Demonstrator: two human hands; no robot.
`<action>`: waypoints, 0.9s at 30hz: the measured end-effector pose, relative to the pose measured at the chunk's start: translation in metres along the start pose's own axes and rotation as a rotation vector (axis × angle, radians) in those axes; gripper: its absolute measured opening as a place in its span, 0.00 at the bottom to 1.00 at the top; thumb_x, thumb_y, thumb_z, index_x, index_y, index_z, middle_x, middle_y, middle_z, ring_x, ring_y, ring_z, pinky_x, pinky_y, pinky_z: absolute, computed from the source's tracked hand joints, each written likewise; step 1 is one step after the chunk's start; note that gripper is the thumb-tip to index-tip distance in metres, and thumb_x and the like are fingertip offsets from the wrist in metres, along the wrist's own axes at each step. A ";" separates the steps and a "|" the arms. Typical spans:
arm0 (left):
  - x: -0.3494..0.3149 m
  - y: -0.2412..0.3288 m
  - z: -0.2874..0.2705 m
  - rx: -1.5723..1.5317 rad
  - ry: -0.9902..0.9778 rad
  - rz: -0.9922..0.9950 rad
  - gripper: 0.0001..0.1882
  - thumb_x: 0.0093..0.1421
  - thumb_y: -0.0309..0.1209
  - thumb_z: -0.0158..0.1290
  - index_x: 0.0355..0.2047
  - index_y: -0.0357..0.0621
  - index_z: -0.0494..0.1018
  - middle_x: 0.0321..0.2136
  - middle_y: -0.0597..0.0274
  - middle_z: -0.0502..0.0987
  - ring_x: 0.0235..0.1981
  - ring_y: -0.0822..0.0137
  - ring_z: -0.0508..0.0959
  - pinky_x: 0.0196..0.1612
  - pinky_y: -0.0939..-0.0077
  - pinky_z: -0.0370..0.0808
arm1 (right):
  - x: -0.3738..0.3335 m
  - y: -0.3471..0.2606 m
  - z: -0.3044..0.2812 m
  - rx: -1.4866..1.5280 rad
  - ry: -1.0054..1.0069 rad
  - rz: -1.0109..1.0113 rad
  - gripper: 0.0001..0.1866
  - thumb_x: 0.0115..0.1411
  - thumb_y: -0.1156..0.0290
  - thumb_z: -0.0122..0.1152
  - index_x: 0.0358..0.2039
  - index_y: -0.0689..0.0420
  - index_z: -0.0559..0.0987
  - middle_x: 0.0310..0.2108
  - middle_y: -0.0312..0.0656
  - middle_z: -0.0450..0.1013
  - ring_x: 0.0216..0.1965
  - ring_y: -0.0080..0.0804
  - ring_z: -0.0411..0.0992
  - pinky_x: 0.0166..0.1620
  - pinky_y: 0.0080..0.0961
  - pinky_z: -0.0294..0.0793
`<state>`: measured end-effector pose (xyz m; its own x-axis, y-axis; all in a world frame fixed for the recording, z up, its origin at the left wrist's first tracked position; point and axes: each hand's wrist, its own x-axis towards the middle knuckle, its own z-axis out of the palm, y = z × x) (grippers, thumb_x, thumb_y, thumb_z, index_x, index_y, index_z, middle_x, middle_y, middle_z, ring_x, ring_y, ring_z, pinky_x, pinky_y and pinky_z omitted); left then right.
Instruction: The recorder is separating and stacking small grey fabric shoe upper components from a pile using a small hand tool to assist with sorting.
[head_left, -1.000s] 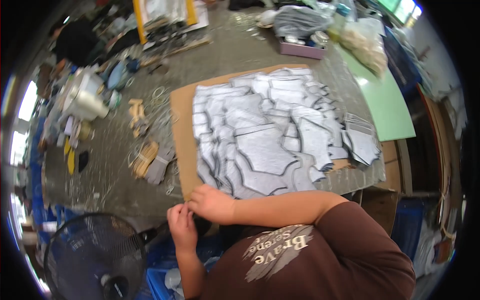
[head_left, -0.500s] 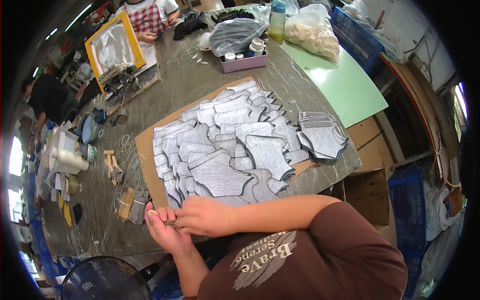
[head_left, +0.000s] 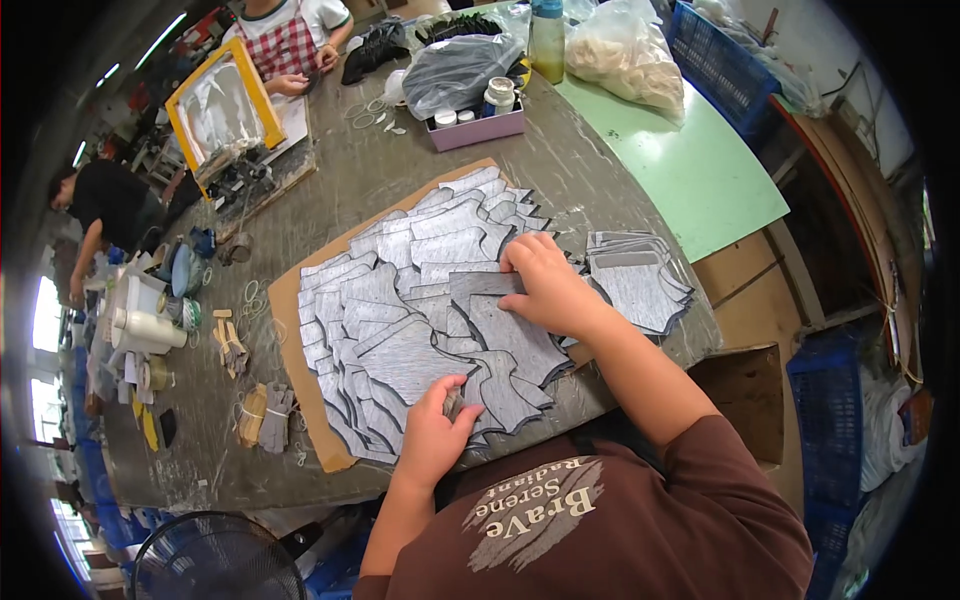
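Overlapping grey cut pieces [head_left: 375, 300] with dark, jagged edges are spread over a brown cardboard sheet [head_left: 330, 452]. At the pile's right side, my right hand [head_left: 548, 285] pinches the edge of one grey cut piece [head_left: 510, 330] between thumb and fingers. My left hand [head_left: 430, 440] is at the pile's near edge, closed round a small grey-brown strip-like piece [head_left: 453, 404] that is mostly hidden by the fingers. A neater stack of similar grey pieces [head_left: 640, 290] lies to the right of the pile.
Tied bundles of tan strips [head_left: 252, 415] and grey strips [head_left: 275, 418] lie left of the cardboard. Farther off stand a pink box [head_left: 478, 133] with jars, a bottle [head_left: 547, 45] and a yellow frame [head_left: 222, 110]. Another person [head_left: 290, 45] works across the table. A fan [head_left: 215, 560] is at lower left.
My hands were together at the table's near left edge and have separated. The right hand has reached out to a grey piece in the pile; the left has shifted right, onto the pile's near edge.
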<state>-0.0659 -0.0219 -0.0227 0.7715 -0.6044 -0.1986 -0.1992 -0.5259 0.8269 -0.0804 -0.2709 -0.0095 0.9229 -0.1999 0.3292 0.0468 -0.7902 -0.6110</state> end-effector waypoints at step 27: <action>0.004 -0.016 -0.006 -0.645 -0.011 -0.135 0.11 0.61 0.25 0.51 0.44 0.38 0.65 0.21 0.63 0.71 0.16 0.75 0.72 0.19 0.79 0.72 | -0.019 -0.048 -0.105 0.876 -0.034 0.154 0.32 0.43 0.87 0.63 0.51 0.56 0.70 0.39 0.36 0.71 0.37 0.20 0.69 0.41 0.19 0.71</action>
<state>-0.0559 -0.0129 -0.0337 0.7572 -0.5664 -0.3254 0.3040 -0.1354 0.9430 -0.1407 -0.2898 0.0891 0.9532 -0.2389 0.1854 0.1844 -0.0268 -0.9825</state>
